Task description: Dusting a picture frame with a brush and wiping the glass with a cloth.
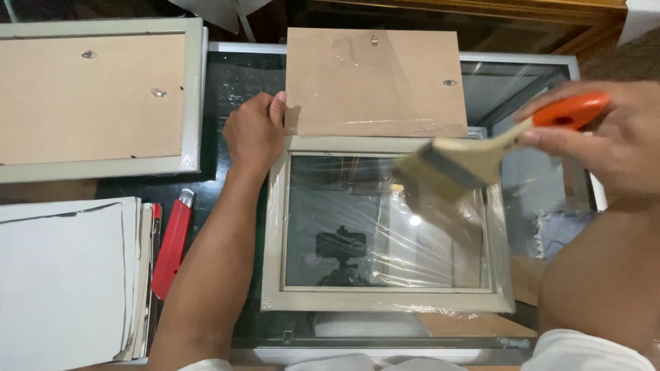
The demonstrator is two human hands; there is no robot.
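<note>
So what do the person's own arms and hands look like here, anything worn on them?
Both arms are bare from wrist to above the elbow. The left hand and right hand wear no gloves, and no rings, watch or bracelets show. White fabric, probably short sleeves or a shirt, shows at the bottom edge near each upper arm. The right hand is blurred, so fine detail there is unclear.

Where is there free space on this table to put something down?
Bare dark glass shows between the left hand and the upside-down frame, running down to the red cutter. A second patch lies right of the backing board, under the brush. The paper stack and the open frame crowd the rest.
</note>
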